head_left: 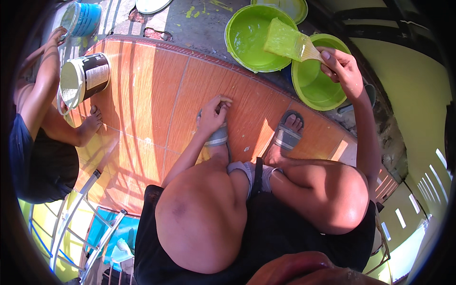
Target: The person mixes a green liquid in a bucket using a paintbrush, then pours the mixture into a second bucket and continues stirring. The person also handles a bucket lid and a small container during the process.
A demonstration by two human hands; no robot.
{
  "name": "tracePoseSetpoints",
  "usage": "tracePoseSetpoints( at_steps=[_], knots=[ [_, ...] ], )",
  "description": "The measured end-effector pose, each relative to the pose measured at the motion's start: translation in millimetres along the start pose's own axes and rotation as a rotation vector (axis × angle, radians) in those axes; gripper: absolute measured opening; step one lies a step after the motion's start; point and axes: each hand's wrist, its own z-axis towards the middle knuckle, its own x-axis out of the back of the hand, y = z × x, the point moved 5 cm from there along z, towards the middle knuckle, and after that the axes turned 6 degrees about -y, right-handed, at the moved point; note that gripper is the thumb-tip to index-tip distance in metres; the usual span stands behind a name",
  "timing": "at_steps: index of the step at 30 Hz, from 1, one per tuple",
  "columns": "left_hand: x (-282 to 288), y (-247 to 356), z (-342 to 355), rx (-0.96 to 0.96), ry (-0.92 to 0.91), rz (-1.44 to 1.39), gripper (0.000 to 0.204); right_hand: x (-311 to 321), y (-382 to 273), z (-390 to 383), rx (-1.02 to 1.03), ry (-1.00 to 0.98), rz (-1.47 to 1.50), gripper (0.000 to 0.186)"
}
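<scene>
One wide paintbrush is held across a lime-green bucket, with a second bucket just beside it, presumably so that drips fall back inside. Right hand: grip closed on the wooden handle. Left hand: grip loosely curled; contents cannot be determined. Bristles: flat, coated yellow-green.

To my left, the white bucket wears a black label with big white lettering and a pale panel of small print, too fine for me to read. Beyond it, the blue bucket carries dark printed lines, also too small to make out.
</scene>
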Motion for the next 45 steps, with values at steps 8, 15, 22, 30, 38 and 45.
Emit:
tracePoseSetpoints(
  at_steps=[8,15,22,30,38,45],
  knots=[
    [-1,3,2,0.012,-0.008,0.043,0.024,-9,-21,-6,0.077,0.014,-0.148,0.032],
    [-2,-4,1,0.055,-0.037,0.035,0.022,-5,-12,-29,0.093,0.085,-0.106,0.033],
    [-4,-1,2,0.066,-0.053,0.03,0.02,24,3,-96,0.17,0.292,0.11,0.039],
    [-6,-7,0,0.117,-0.035,0.029,0.017,70,37,-175,0.185,0.619,0.193,0.054],
    [-10,3,5,0.085,-0.102,0.128,0.017,66,66,-143,0.215,0.649,-0.278,0.025],
    [-58,43,33,0.151,-0.395,-0.113,0.037,63,91,-117,0.136,0.417,-0.548,0.027]
  ],
)
